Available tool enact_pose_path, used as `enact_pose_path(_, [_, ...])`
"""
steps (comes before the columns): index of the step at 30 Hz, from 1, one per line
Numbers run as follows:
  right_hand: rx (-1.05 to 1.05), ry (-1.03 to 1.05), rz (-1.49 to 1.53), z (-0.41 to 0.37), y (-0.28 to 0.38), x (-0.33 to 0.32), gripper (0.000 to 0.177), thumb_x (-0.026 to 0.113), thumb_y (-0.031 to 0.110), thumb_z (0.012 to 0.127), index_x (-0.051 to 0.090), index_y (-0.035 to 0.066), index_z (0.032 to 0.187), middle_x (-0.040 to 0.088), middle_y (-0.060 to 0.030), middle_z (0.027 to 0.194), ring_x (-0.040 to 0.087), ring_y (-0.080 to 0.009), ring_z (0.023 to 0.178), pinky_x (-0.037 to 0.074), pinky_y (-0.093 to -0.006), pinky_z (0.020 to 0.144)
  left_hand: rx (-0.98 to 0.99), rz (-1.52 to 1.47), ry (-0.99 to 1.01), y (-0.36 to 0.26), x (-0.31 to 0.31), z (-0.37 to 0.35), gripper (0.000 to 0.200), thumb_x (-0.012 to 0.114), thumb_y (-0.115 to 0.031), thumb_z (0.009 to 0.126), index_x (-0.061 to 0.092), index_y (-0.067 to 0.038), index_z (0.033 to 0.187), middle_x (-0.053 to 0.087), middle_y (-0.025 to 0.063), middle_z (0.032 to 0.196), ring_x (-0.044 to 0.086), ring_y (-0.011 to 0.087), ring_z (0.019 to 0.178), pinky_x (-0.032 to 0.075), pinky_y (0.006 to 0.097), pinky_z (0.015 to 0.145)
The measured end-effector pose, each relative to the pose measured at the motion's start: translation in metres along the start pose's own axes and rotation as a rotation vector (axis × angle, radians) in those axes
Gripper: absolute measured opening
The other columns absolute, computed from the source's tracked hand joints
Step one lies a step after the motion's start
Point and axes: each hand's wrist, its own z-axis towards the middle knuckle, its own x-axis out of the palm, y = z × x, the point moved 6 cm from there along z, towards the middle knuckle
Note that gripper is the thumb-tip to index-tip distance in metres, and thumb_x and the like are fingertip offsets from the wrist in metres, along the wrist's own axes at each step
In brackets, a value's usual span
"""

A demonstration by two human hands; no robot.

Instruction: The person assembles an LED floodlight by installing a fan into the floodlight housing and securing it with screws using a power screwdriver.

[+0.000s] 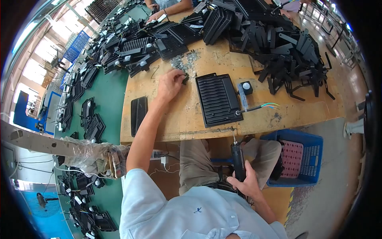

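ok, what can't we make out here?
All head view:
Anything pinched in the left hand: its fingers cover it.
Driver bit shape: too small.
Co-worker across the table: head cut off by top edge.
Blue crate floor: pink sheet covers it.

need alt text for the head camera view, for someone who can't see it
A person's left hand reaches among small parts on a wooden workbench; their right hand holds a black electric screwdriver. Between them lies a ribbed black housing.

A black ribbed lamp (217,99) lies flat on the worktop (175,121); a slim black power screwdriver (238,157) points its bit towards the worktop's edge.
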Motion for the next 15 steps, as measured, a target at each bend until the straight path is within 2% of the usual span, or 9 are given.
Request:
enact_pose_path(6, [-0.022,0.004,-0.036,0.001,-0.002,0.000,0.052,0.088,0.021,0.083,0.053,0.002,0.118,0.062,-0.0027,0.075,0.061,-0.0112,0.065,0.051,-0.0313,0.060,0.119,0.195,0.063,-0.014,0.009,0.000,0.018,0.070,-0.007,0.091,0.079,-0.005,0.107,0.072,0.0131,0.098,0.071,0.0323,0.092,0.056,0.0388,0.083])
enact_pose_path(9, [-0.036,-0.021,-0.065,0.000,-0.008,-0.002,0.054,0.088,0.022,0.083,0.054,0.002,0.119,0.063,-0.0030,0.075,0.061,-0.0124,0.067,0.051,-0.0323,0.062,0.106,0.217,0.113,-0.016,0.014,0.004,0.018,0.070,-0.007,0.090,0.079,-0.005,0.104,0.072,0.0140,0.100,0.070,0.0346,0.095,0.055,0.0409,0.085])
enact_pose_path(12, [-0.016,-0.016,-0.049,-0.003,-0.003,-0.004,0.057,0.089,0.026,0.082,0.055,0.003,0.121,0.064,-0.0040,0.081,0.062,-0.0135,0.073,0.052,-0.0341,0.067,0.087,0.143,0.135,-0.011,0.016,0.010,0.015,0.069,-0.010,0.086,0.079,-0.005,0.095,0.072,0.0178,0.100,0.069,0.0395,0.096,0.055,0.0487,0.086])
enact_pose_path(14, [-0.106,-0.014,-0.133,-0.002,0.010,-0.002,0.059,0.089,0.029,0.082,0.054,0.002,0.122,0.064,-0.0059,0.084,0.063,-0.0160,0.076,0.052,-0.0358,0.069,0.094,0.223,0.179,-0.010,0.017,0.015,0.014,0.067,-0.011,0.084,0.076,-0.001,0.088,0.071,0.0218,0.098,0.068,0.0424,0.096,0.055,0.0498,0.087])
enact_pose_path(15, [-0.135,-0.036,-0.179,-0.003,0.013,-0.005,0.061,0.089,0.031,0.083,0.054,0.002,0.123,0.064,-0.0068,0.086,0.064,-0.0172,0.078,0.052,-0.0366,0.070,0.120,0.251,0.269,0.005,0.025,0.021,0.014,0.066,-0.011,0.084,0.074,0.000,0.087,0.071,0.0226,0.097,0.068,0.0434,0.095,0.055,0.0503,0.084])
